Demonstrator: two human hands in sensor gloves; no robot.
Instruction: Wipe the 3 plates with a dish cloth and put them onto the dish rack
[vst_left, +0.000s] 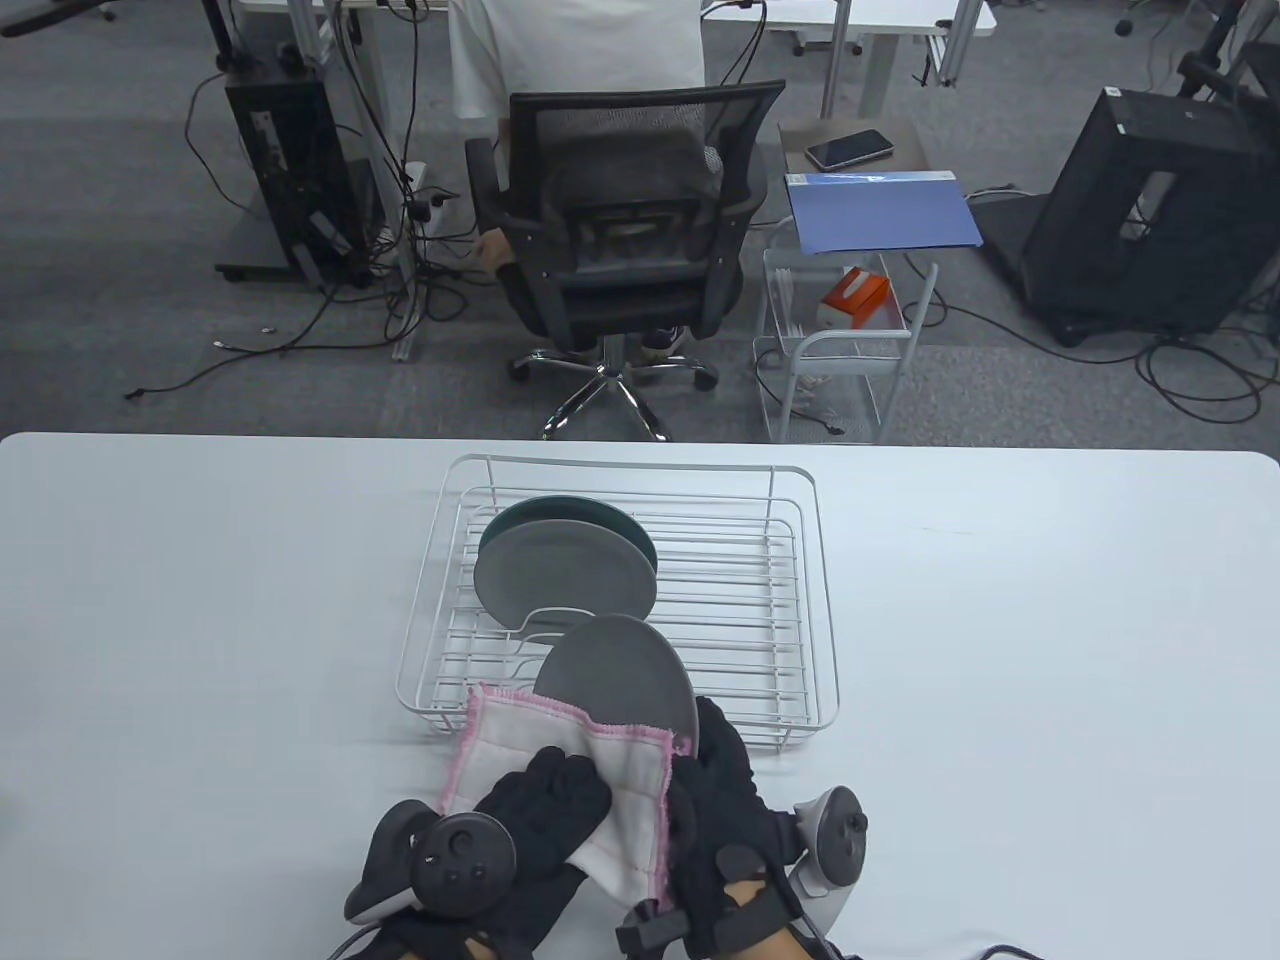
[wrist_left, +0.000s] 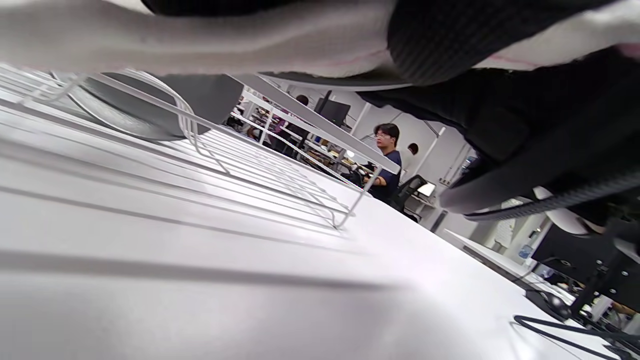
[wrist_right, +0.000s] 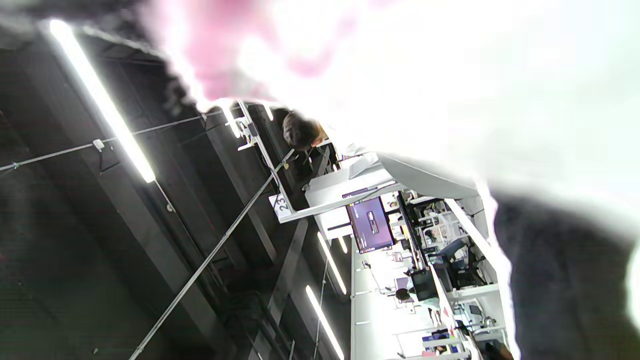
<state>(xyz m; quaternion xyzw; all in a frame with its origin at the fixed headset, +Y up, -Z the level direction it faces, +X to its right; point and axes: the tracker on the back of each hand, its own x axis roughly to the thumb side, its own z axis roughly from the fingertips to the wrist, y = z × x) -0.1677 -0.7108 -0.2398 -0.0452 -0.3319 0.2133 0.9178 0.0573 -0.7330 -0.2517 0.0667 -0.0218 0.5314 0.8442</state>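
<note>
A white wire dish rack (vst_left: 800, 600) stands mid-table, also seen in the left wrist view (wrist_left: 280, 165). Two plates lean in its left part: a grey plate (vst_left: 565, 585) in front, also seen low in the left wrist view (wrist_left: 120, 117), and a dark green plate (vst_left: 610, 515) behind it. A third grey plate (vst_left: 620, 670) is held tilted over the rack's near edge. My right hand (vst_left: 715, 750) grips its right rim. My left hand (vst_left: 560, 790) holds a white dish cloth with pink edging (vst_left: 625, 790) against its near face. The cloth fills the top of both wrist views (wrist_left: 200, 45) (wrist_right: 400, 75).
The white table (vst_left: 200, 600) stretches wide on both sides of the rack. The rack's right half (vst_left: 740, 600) holds no plates. Beyond the far edge stand an office chair (vst_left: 615, 230) and a wire cart (vst_left: 840, 340).
</note>
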